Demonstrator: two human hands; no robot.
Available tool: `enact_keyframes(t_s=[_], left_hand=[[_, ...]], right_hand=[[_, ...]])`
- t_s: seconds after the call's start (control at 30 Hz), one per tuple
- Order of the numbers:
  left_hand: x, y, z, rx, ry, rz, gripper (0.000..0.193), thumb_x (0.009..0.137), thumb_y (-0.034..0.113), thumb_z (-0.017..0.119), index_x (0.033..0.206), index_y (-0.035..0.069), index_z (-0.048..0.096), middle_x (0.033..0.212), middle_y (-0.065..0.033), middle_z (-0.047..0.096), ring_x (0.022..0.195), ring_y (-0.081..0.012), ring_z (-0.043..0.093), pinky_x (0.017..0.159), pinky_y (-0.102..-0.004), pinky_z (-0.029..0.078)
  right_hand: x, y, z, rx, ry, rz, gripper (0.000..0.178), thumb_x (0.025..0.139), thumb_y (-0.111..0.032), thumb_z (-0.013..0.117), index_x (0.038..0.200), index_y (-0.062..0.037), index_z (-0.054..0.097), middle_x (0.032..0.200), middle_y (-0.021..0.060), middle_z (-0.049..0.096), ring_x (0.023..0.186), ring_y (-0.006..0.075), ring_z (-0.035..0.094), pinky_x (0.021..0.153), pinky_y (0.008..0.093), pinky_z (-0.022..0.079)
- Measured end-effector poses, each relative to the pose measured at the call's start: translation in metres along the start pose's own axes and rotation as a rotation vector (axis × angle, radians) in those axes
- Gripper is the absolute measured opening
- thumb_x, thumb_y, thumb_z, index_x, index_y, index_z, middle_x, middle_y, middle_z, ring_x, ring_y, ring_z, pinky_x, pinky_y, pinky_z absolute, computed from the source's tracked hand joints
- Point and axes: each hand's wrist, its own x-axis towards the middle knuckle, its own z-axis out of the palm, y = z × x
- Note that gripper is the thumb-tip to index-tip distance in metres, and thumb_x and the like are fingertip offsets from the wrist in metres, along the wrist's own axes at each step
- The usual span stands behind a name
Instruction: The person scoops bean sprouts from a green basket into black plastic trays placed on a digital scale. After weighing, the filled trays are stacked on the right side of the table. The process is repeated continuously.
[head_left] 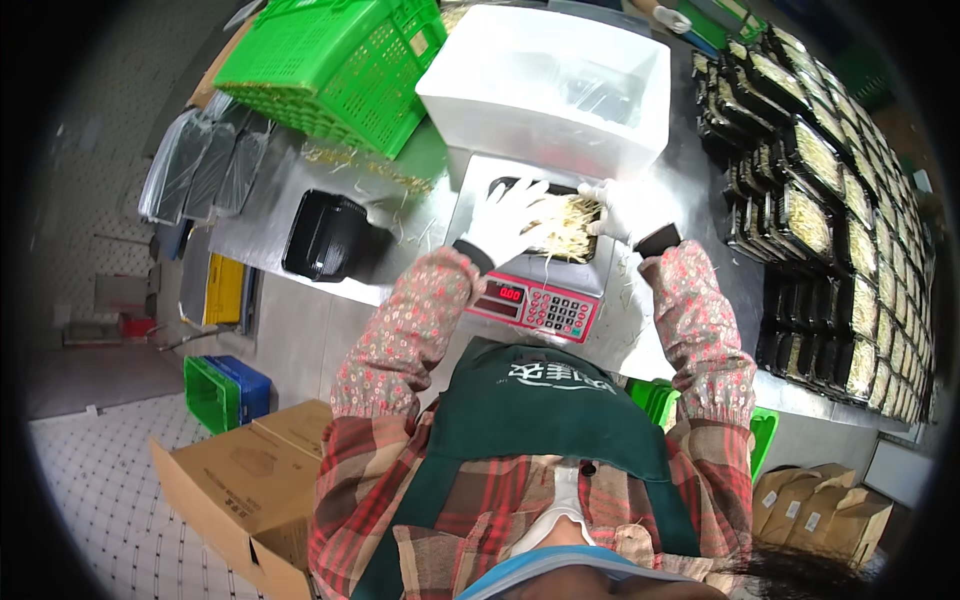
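A black plastic tray of pale bean sprouts [572, 230] sits on the weighing scale [538, 308], whose red-framed keypad faces me. My left hand [507, 220], in a white glove, lies with fingers spread over the left part of the sprouts. At the tray's right edge is my gloved right hand [632, 212], its fingers stretched toward the sprouts and apart. Some strands hang over the tray's near rim. Left of the scale, a black tray [325, 236] with nothing in it rests on the metal table.
Behind the scale stands a white foam box [540, 95], with a green crate [330, 75] beside it. Stacks of filled trays [810, 220] line the right side. Clear plastic lids [205, 165] are at far left. A cardboard box [250, 475] sits on the floor.
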Motion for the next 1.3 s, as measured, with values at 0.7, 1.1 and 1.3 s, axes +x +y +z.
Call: enact_keyframes(t_s=[0.7,1.1,1.3], left_hand=[[-0.018,-0.021,0.004,-1.377,0.643,-0.518,0.049,0.1,0.009,0.042,0.147,-0.003,0.034,0.145,-0.0144,0.046,0.133,-0.0203,0.046,0.114,-0.0314,0.034],[-0.059,-0.051,-0.005,-1.226,0.626,-0.509,0.041,0.101,0.005,0.047,0.141,-0.003,0.044,0.14,-0.0143,0.05,0.129,-0.0222,0.05,0.112,-0.0339,0.039],[-0.051,-0.048,-0.008,-0.954,0.433,-0.73,0.044,0.097,0.01,0.057,0.138,-0.005,0.048,0.136,-0.0151,0.056,0.128,-0.0213,0.051,0.11,-0.0327,0.037]], right_hand=[[0.022,-0.04,0.029,0.367,0.29,-0.161,0.023,0.081,-0.02,0.072,0.102,-0.0094,0.072,0.099,0.011,0.068,0.096,0.0285,0.065,0.087,0.0381,0.051],[-0.002,-0.03,0.034,0.309,0.419,-0.437,0.01,0.076,-0.014,0.077,0.086,-0.0126,0.074,0.14,0.0119,0.053,0.13,0.0361,0.045,0.108,0.0436,0.039],[0.003,-0.047,0.018,0.36,0.438,-0.2,0.014,0.084,-0.023,0.072,0.093,-0.0127,0.073,0.09,0.0053,0.067,0.091,0.0248,0.064,0.086,0.0378,0.049]])
